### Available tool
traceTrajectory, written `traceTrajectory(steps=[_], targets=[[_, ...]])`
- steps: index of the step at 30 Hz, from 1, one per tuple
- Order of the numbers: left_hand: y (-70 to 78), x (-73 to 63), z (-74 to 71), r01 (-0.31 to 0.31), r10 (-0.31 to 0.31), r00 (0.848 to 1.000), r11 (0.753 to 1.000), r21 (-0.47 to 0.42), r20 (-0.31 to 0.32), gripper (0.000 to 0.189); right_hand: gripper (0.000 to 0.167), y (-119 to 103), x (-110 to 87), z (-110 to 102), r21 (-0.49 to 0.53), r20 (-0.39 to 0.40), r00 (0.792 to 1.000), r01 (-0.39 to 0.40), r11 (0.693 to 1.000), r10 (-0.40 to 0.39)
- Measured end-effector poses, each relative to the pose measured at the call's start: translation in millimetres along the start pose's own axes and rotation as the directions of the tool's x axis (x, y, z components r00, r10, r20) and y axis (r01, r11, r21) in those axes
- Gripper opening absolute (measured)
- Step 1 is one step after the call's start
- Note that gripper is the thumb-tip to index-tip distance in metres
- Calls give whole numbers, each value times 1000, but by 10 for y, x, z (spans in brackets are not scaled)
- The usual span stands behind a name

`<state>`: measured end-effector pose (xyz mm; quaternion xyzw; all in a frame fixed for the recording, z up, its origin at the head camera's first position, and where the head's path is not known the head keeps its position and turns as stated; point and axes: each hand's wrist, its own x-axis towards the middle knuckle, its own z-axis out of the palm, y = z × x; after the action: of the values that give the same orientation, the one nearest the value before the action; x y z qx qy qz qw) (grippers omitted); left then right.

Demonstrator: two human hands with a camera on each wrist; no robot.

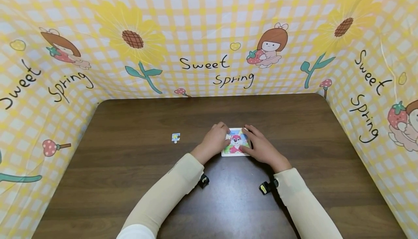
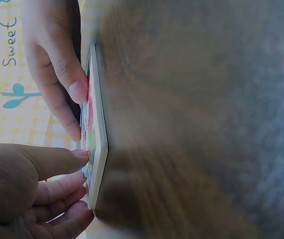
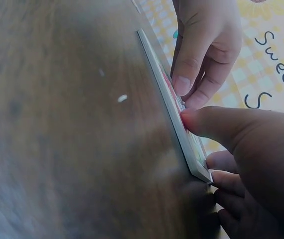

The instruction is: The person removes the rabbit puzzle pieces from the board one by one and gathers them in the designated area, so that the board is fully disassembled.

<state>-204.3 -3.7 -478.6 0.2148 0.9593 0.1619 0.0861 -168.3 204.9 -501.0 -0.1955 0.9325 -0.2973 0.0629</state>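
1. Table [image 1: 287, 122]: puzzle [image 1: 236, 144] rests on it.
2. Left hand [image 1: 213, 140]: grasps puzzle's left side, thumb on its face.
3. Right hand [image 1: 262, 147]: likewise, right side.
4. Puzzle: step judged as pressing or steadying.
5. Piece [image 1: 175, 137]: loose, well left; next move likely needs left hand freed to fetch it.

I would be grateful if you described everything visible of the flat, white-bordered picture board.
The thin, white-bordered picture board, perhaps of card or wood, shows a pink-and-white cartoon animal against blue and green. It appears to lie face up on the brown wood-look table. The person's left grip and right grip hold its opposite sides, thumbs on the picture, hiding parts of it.
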Motion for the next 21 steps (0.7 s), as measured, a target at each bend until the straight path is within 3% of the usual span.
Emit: traceTrajectory(steps=[14,21], targets=[[-24,24,-25,-18,18,1000,1000,21,11,32,56,-97,74,91,-47,-118,992,-51,998,45],[-27,56,-59,-26,25,1000,998,50,13,26,55,-120,100,114,-59,-132,989,-75,995,66]])
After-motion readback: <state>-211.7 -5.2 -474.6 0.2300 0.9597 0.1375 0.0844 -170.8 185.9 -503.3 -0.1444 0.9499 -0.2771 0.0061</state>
